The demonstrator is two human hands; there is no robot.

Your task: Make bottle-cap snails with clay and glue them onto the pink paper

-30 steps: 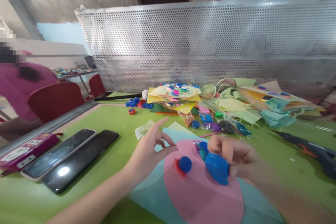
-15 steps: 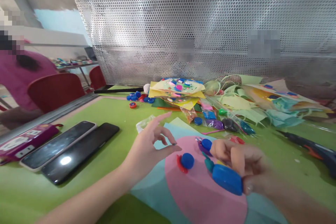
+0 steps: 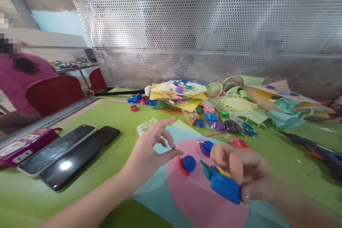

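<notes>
My right hand (image 3: 248, 167) grips a blue bottle cap (image 3: 226, 187) on its side above the pink paper oval (image 3: 187, 196). Teal modelling clay (image 3: 206, 171) sticks out from the cap's far edge, with a yellow piece beside it. On the oval lies another blue cap (image 3: 189, 163) with a red curved clay piece along its left side. Behind, a third blue cap (image 3: 208, 146) on purple clay is partly covered by my right fingers. My left hand (image 3: 152, 148) hovers left of the oval, thumb and a fingertip pinching a tiny dark teal bit (image 3: 173, 148); the index finger points outward.
Two phones (image 3: 80, 156) and a purple pouch (image 3: 29, 146) lie left. A glue gun (image 3: 315, 153) is at right. Clay packets (image 3: 216, 125), a stack of decorated papers (image 3: 179, 92) and loose caps (image 3: 137, 98) sit before a perforated metal panel (image 3: 171, 35). A person in pink sits far left.
My right hand has shifted slightly left and turned the cap, so more of the teal and yellow pieces show. My left hand keeps its pinch almost in place.
</notes>
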